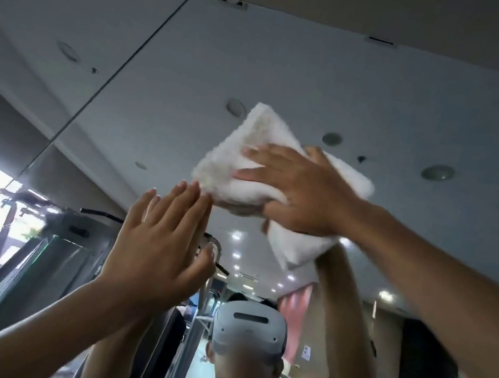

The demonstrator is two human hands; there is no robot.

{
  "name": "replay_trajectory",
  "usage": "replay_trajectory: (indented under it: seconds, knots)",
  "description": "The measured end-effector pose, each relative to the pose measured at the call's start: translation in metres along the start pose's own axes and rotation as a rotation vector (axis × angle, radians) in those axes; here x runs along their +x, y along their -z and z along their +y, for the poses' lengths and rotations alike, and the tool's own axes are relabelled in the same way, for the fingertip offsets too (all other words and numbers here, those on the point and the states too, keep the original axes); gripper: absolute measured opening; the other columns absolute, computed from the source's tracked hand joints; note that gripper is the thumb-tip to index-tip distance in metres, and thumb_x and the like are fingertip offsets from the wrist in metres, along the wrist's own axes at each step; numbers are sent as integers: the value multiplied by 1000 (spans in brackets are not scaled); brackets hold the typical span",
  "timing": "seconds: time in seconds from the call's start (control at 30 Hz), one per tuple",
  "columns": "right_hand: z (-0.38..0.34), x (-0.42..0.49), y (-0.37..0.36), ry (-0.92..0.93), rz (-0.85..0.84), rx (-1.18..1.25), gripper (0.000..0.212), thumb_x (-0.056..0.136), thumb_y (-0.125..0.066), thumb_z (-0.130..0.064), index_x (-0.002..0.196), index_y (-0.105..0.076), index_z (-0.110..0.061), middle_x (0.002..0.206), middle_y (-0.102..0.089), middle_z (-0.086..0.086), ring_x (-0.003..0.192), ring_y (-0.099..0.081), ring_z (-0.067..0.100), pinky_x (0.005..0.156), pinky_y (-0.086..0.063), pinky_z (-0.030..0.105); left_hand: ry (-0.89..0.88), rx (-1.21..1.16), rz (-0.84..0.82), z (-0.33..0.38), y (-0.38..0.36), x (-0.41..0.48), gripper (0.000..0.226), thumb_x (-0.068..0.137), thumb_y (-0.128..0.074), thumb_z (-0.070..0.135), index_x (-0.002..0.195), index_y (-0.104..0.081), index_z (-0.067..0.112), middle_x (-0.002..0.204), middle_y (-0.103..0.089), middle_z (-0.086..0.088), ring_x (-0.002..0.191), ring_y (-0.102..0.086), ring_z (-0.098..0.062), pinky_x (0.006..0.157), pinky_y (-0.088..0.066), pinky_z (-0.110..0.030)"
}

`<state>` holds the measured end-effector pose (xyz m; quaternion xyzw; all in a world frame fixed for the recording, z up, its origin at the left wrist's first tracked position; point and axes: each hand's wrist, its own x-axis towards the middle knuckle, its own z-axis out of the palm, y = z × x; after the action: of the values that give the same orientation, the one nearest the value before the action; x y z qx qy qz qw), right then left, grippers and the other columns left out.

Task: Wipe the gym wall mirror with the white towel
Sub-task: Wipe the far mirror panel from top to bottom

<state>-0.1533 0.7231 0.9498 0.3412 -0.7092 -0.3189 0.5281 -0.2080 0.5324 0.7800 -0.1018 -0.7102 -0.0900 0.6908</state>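
Gym machines (65,243) and recessed ceiling lights (437,172) are showing up as reflections in the gym wall mirror (389,107), which is filling nearly the whole head view as I am looking up toward its top edge. I am watching the white towel (259,144) sitting folded into a thick pad, flat against the glass high on the panel, to the right of the seam (123,66) between panels and well below the top edge. The right hand (304,192) is pressing on it with fingers spread across its face, and the thumb is looking hooked round the lower fold, so I am reading this as a hold and not only a push. The left hand (162,240) is lying flat with straight fingers, holding nothing, its fingertips just beside the towel's lower left corner; it seems to be bracing on the glass. I am judging the towel as light, soft and floppy: it will be sliding easily on the slick mirror but bunching or unfolding if pushed from one corner. Taking it over the middle of the pad, palm flat and thumb pinning a fold, should be spreading the pressure. Whether the white patch below the hand is a hanging end or a reflection, I cannot tell.
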Motion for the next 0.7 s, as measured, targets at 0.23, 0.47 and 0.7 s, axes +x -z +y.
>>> replay_trajectory:
  seconds: [0.23, 0.47, 0.7]
  knots:
    - [53, -12, -4, -844, 334, -37, 59, 88, -36, -48, 147, -38, -41, 164, -25, -7, 149, -20, 18, 111, -20, 53, 127, -26, -1, 47, 8, 23, 67, 90, -26, 52, 141, -46, 14, 147, -47, -21, 141, -38, -37, 117, -22, -54]
    - [61, -64, 9, -131, 27, 13, 70, 79, -25, -54, 149, -31, -52, 163, -20, -19, 150, -15, 8, 115, -14, 51, 105, -117, -10, 117, -1, 35, 71, 88, -20, 50, 146, -42, 15, 153, -39, -18, 146, -29, -34, 120, -18, -54]
    - [92, -56, 3, -879, 342, -97, 54, 94, -43, -43, 148, -39, -37, 162, -29, -5, 147, -24, 20, 111, -19, 53, 57, -126, -51, 161, -3, 58, 84, 82, 4, 49, 155, -24, 20, 166, -17, -10, 154, -4, -24, 120, 10, -43]
